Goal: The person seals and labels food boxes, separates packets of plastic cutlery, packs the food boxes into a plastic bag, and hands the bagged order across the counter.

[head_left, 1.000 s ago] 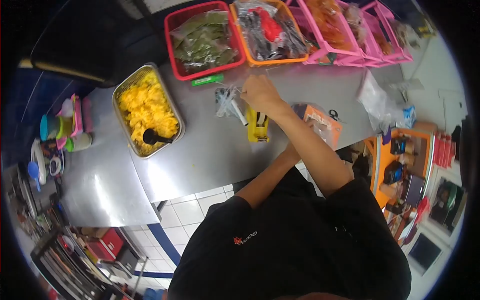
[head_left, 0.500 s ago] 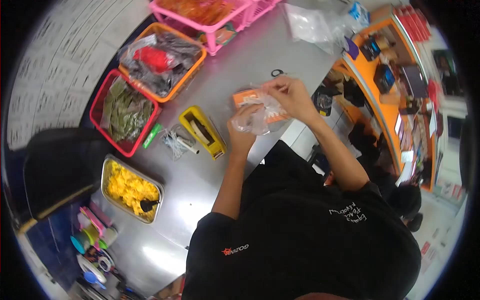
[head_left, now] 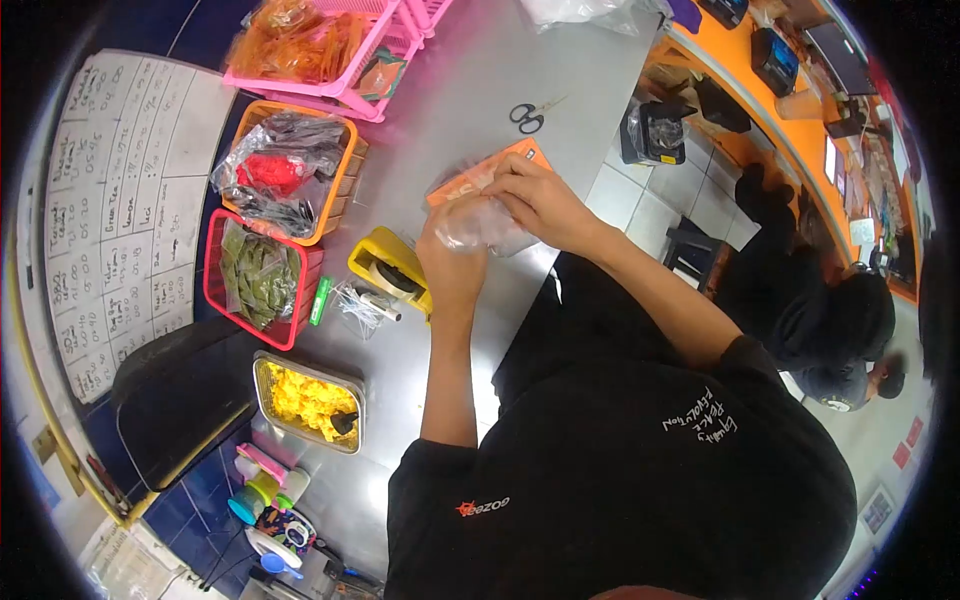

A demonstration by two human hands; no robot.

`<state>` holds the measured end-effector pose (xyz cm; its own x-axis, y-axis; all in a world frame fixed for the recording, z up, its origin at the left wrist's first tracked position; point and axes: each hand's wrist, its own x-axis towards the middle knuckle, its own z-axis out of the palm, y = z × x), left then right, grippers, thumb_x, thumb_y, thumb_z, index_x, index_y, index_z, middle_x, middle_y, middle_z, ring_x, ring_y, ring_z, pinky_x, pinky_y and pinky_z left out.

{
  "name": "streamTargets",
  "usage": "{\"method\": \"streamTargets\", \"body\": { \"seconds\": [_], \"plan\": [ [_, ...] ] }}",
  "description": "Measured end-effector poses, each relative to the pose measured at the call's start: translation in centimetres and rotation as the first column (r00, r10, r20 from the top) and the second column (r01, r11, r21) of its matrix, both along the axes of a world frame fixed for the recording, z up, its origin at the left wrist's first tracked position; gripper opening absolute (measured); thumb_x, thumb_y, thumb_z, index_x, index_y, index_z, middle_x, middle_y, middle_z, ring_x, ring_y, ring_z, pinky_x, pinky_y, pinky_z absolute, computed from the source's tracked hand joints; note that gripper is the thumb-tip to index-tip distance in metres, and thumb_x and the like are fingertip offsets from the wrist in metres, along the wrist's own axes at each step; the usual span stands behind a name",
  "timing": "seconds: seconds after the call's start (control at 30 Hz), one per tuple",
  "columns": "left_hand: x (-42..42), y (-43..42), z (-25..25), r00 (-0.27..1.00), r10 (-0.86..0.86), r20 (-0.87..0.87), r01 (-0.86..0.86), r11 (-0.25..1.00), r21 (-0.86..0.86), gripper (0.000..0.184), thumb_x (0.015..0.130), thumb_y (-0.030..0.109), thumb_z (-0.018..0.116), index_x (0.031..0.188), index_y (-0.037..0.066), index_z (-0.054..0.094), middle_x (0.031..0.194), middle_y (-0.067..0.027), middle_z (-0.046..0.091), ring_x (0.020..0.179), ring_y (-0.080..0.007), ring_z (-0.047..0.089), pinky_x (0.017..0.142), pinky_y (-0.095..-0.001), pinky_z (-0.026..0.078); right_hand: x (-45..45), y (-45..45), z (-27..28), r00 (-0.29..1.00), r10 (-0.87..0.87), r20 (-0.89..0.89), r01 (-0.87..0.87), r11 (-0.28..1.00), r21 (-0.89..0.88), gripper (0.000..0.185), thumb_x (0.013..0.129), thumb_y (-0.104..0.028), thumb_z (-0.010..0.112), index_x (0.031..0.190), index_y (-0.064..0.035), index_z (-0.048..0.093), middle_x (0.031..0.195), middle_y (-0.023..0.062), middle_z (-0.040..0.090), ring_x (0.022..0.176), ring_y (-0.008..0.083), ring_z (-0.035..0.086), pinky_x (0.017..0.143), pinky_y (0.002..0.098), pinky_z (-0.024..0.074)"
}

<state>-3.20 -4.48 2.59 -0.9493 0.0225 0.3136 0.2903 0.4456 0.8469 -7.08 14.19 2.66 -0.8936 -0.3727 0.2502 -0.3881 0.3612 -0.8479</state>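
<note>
My left hand [head_left: 452, 240] is closed round a clear plastic bag [head_left: 468, 226], over the near side of an orange box [head_left: 525, 152] on the steel table. Fingers of my right hand [head_left: 535, 200] pinch the same bag from the other side. Left of my hands lies a yellow tape dispenser [head_left: 385, 262], with white twist ties [head_left: 360, 308] and a green-labelled strip [head_left: 320, 300] beside it. Scissors [head_left: 530, 118] lie beyond the box. What the bag contains is hard to make out.
A steel tray of yellow food [head_left: 305, 400], a red basket of leaves [head_left: 262, 275], an orange basket of dark bags [head_left: 285, 170] and a pink basket [head_left: 310, 50] line the left. People in dark clothes [head_left: 800, 290] are at the right.
My right hand has come from the twist ties to the plastic bag, where it now works with my left hand. The view has turned, bringing the whiteboard and people into sight.
</note>
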Motion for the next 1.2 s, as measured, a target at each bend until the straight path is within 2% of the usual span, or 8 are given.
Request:
{"method": "streamTargets", "body": {
  "seconds": [0.07,0.17,0.3,0.4,0.5,0.57,0.67,1.2],
  "plan": [
    [0.3,0.4,1.3,0.947,0.077,0.313,-0.118,0.986,0.115,0.032,0.081,0.000,0.072,0.112,0.003,0.078,0.095,-0.0160,0.078,0.085,-0.0348,0.074,0.081,-0.0433,0.059,-0.3,0.2,-0.3,0.999,0.033,-0.010,-0.034,0.998,-0.057,0.018,0.092,0.001,0.068,0.109,0.0004,0.074,0.103,0.0110,0.066,0.088,0.0291,0.067,0.077,0.0384,0.0550],
    [-0.3,1.1,3.6,0.938,0.161,0.308,-0.143,0.987,-0.080,0.022,0.086,0.014,0.080,0.105,0.003,0.081,0.086,-0.0155,0.078,0.081,-0.0282,0.076,0.073,-0.0383,0.056,0.2,0.5,0.5,0.952,-0.037,0.303,0.069,0.993,-0.097,0.015,0.092,-0.003,0.070,0.106,-0.0002,0.075,0.097,0.0119,0.068,0.090,0.0303,0.066,0.081,0.0395,0.0540],
    [-1.9,0.9,3.7,0.918,0.173,0.356,-0.060,0.950,-0.306,0.027,0.083,0.017,0.083,0.105,0.002,0.080,0.086,-0.0157,0.079,0.075,-0.0282,0.076,0.071,-0.0371,0.056,0.7,0.6,1.7,0.971,-0.078,0.228,0.067,0.996,0.055,0.011,0.093,-0.005,0.070,0.100,0.0017,0.076,0.097,0.0145,0.075,0.096,0.0320,0.069,0.083,0.0395,0.0558],
    [-2.8,0.6,4.0,0.914,0.133,0.384,-0.034,0.967,-0.254,0.026,0.082,0.018,0.086,0.100,-0.001,0.079,0.088,-0.0154,0.080,0.075,-0.0238,0.076,0.070,-0.0363,0.056,1.0,0.3,1.2,0.994,-0.095,-0.059,0.102,0.988,0.118,0.012,0.092,-0.008,0.073,0.099,0.0013,0.076,0.100,0.0152,0.077,0.088,0.0327,0.070,0.081,0.0419,0.0560],
    [-3.7,-0.8,2.9,0.905,0.052,0.421,0.051,0.972,-0.229,0.025,0.083,0.015,0.085,0.100,-0.003,0.078,0.087,-0.0119,0.079,0.074,-0.0200,0.074,0.068,-0.0362,0.056,0.9,0.5,1.6,0.996,-0.088,0.031,0.082,0.985,0.150,0.011,0.090,-0.008,0.074,0.098,-0.0005,0.077,0.102,0.0148,0.075,0.084,0.0288,0.068,0.078,0.0398,0.0554],
    [-4.1,-1.4,2.6,0.848,-0.045,0.528,0.083,0.995,-0.048,0.025,0.083,0.012,0.084,0.100,-0.005,0.077,0.090,-0.0085,0.078,0.075,-0.0178,0.072,0.067,-0.0350,0.056,0.7,1.2,2.4,0.923,0.021,0.383,-0.002,0.999,-0.049,0.017,0.090,-0.010,0.076,0.104,0.0000,0.078,0.101,0.0126,0.077,0.090,0.0246,0.071,0.083,0.0368,0.0556],
    [-4.4,-1.8,2.6,0.758,-0.062,0.649,0.060,0.998,0.025,0.024,0.081,0.008,0.084,0.100,-0.004,0.077,0.090,-0.0077,0.076,0.077,-0.0178,0.071,0.069,-0.0334,0.056,0.0,2.8,2.6,0.886,0.214,0.411,-0.205,0.977,-0.066,0.028,0.089,-0.011,0.072,0.115,-0.0024,0.078,0.100,0.0145,0.079,0.096,0.0265,0.074,0.089,0.0377,0.0581],
    [-5.1,-2.3,2.8,0.687,-0.136,0.714,0.105,0.991,0.087,0.030,0.083,0.019,0.091,0.102,-0.001,0.078,0.096,-0.0068,0.077,0.085,-0.0154,0.070,0.076,-0.0317,0.054,-1.4,2.9,-0.3,0.976,0.214,0.048,-0.219,0.965,0.148,0.010,0.091,-0.010,0.074,0.096,-0.0026,0.073,0.089,0.0116,0.071,0.081,0.0287,0.070,0.075,0.0396,0.0560]
  ]
}}
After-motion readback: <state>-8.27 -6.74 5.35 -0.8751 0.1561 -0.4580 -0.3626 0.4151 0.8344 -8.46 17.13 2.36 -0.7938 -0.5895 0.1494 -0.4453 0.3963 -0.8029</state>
